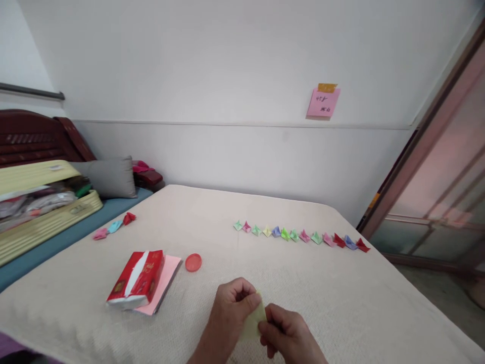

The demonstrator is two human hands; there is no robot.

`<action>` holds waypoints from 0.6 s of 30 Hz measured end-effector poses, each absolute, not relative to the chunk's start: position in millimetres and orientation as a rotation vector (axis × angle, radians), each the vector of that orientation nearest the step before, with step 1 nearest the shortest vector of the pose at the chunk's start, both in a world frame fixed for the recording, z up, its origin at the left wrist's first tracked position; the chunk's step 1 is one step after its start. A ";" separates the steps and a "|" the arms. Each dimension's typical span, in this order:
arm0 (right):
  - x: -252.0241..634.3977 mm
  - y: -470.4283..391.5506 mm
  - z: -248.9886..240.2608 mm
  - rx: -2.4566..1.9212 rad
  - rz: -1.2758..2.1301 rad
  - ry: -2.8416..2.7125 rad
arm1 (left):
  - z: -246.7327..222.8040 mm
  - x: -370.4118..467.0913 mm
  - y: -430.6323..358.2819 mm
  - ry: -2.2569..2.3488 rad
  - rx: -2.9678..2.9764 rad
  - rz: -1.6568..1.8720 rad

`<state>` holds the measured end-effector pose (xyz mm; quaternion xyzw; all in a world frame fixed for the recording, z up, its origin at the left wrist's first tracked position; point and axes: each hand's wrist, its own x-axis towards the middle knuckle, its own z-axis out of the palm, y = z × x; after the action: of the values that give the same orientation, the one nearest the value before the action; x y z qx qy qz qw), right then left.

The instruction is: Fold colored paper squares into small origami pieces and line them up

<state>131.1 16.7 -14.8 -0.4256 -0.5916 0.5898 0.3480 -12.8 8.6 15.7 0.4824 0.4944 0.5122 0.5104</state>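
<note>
A small pale yellow-green paper (253,323) is held up between both hands near the bottom centre. My left hand (235,308) pinches its upper left part between thumb and fingers. Lower on the right, my right hand (282,331) grips the paper's right edge, thumb against curled fingers. The fingers hide part of the paper, so its folds are hard to make out. Beyond the hands, a row of several small folded paper pieces (285,234) in green, pink, yellow, blue and red runs across the light cloth surface (212,217).
To the left, a red tissue pack (151,268) lies on pink paper sheets (166,283), beside a round red lid (193,262). Farther left are three folded papers (114,226), a grey pillow (109,177) and an open yellow case (45,222). A pink note (323,103) hangs on the wall.
</note>
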 end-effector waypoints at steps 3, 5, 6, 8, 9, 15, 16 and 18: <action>130.1 16.0 -18.7 -1.119 1.529 -1.544 | 17.1 -14.1 8.5 1.198 1.145 1.251; 129.5 14.9 -22.1 -1.138 1.544 -1.578 | 18.5 -15.2 7.9 1.164 1.111 1.258; 128.9 14.2 -23.9 -1.145 1.558 -1.602 | 19.3 -15.9 7.6 1.144 1.090 1.261; 127.2 12.7 -26.8 -1.151 1.595 -1.640 | 20.9 -17.3 7.2 1.129 1.056 1.273; 126.4 12.2 -27.3 -1.150 1.606 -1.646 | 21.5 -17.9 7.3 1.140 1.043 1.285; 132.8 16.8 -10.7 -1.148 1.461 -1.460 | 17.6 -20.4 9.4 1.118 1.054 1.293; 135.7 17.9 -6.5 -1.153 1.427 -1.426 | 15.7 -20.0 9.4 1.101 1.094 1.232; 141.1 19.4 -0.1 -1.156 1.381 -1.372 | 12.1 -17.6 8.7 1.120 1.215 1.125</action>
<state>141.1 19.4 -0.1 -0.4622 -0.5485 0.5521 0.4251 -17.6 8.7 12.1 0.5113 0.4712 0.4735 0.5407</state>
